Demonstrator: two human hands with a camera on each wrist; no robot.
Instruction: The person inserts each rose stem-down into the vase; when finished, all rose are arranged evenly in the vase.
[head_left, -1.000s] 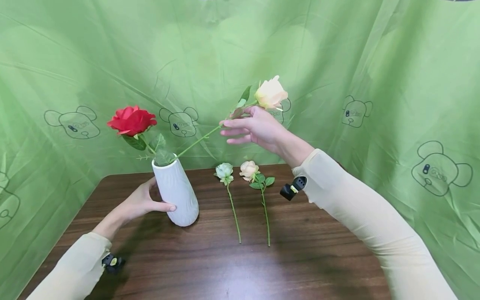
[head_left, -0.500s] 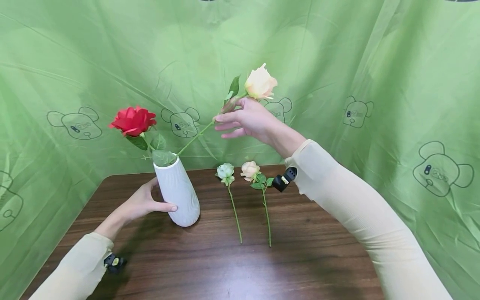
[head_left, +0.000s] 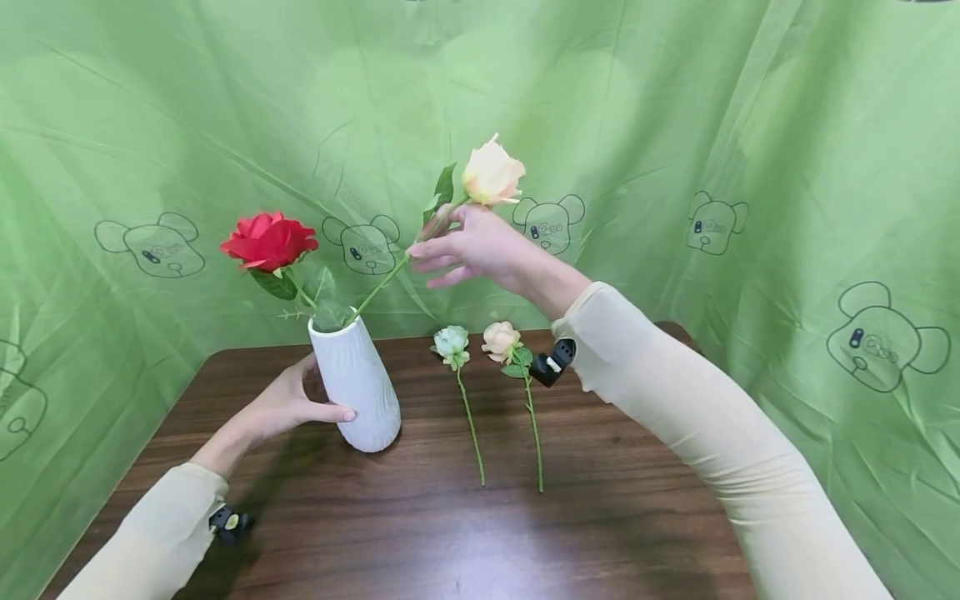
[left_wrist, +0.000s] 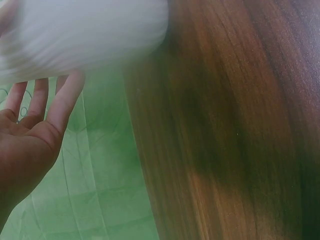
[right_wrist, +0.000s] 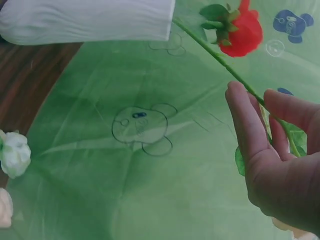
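Green cloth (head_left: 637,117), printed with outlined bear heads (head_left: 172,252), is hung behind and to both sides of a dark wood-grain worktop (head_left: 420,542). Left of the worktop's middle, towards its back left corner, a white vase (head_left: 358,392) is stood; whether it is tilted cannot be told for certain. A cream rose (head_left: 492,173) is held above and to the right of the vase's mouth, its slanting stem (head_left: 382,285) reaching in at the rim, with the lower end hidden. That stem is pinched between the thumb and fingers of the right hand (head_left: 483,247), just below the bloom. By the left hand (head_left: 281,406) the vase is gripped, the thumb laid on the front and the fingers behind. Over the last second the cream rose and right hand have been brought leftward and the stem made steeper, so the flower is judged better aligned with the vase but not yet released. A red rose (head_left: 268,242) is already seated there, leaning left. Farther right, near the worktop's back edge, a pale green rose (head_left: 452,344) and a peach rose (head_left: 500,341) are laid side by side, stems pointed towards the near edge.
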